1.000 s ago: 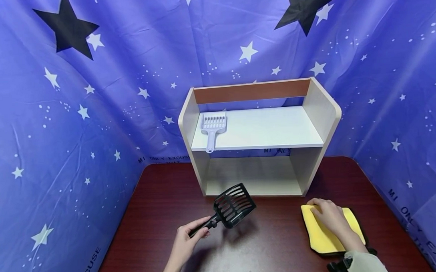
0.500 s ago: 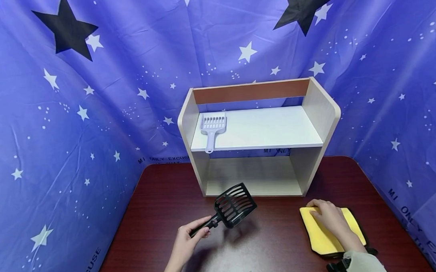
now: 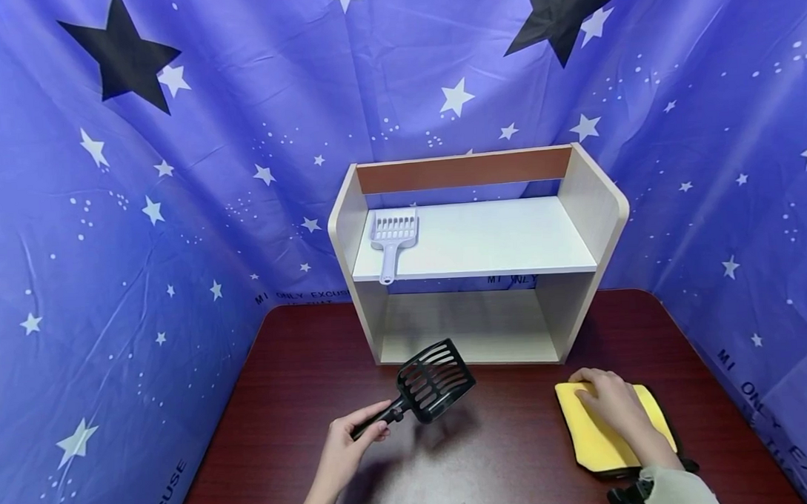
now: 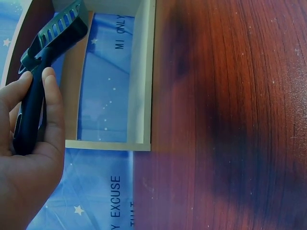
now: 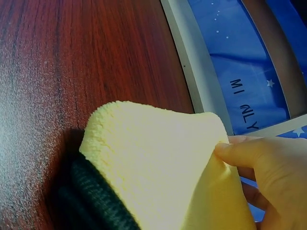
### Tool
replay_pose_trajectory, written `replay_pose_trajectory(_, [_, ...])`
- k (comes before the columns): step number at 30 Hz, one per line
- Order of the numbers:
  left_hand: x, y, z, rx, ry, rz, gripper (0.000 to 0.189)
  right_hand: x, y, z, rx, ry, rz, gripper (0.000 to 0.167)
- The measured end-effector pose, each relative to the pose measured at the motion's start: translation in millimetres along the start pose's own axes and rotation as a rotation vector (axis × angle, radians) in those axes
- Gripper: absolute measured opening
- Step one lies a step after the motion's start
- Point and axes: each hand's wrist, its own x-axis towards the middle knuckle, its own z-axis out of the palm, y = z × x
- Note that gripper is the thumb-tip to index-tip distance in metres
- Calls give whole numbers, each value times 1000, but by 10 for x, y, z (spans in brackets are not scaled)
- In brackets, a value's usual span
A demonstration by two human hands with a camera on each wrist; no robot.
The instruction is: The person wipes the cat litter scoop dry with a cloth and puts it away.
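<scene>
A black slotted litter scoop point(image 3: 437, 380) is held by its handle in my left hand point(image 3: 346, 443), above the table in front of the shelf unit. The left wrist view shows thumb and fingers wrapped about the black handle point(image 4: 31, 112), with the slotted head point(image 4: 60, 28) tilted away. On the right, my right hand point(image 3: 615, 402) pinches the far edge of a folded yellow cloth point(image 3: 593, 442) with dark trim. In the right wrist view the thumb point(image 5: 240, 152) lies on top of the yellow fabric point(image 5: 158, 158), the other fingers partly hidden behind it.
A two-level shelf unit point(image 3: 487, 271) stands at the back of the dark red wooden table point(image 3: 282, 404). On its white upper board, at the left, lies a pale lilac litter scoop point(image 3: 394, 234), handle end overhanging the front edge. Blue star-patterned curtains point(image 3: 175, 215) surround the table.
</scene>
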Motion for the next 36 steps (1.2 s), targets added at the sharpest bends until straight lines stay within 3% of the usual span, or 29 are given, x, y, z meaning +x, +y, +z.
replay_pose_trajectory(13, [10,3,0,-5,-6,7,36,-45,-27,-101,33,65,-28,16])
replay_pose_trajectory(21, [14,-2,9,-7,-5,23,35,-83,-9,-138,63,184,-69,14])
replay_pose_trajectory(36, [33,17,25,-15,-17,51,35,-172,-21,-231,180,268,-34,17])
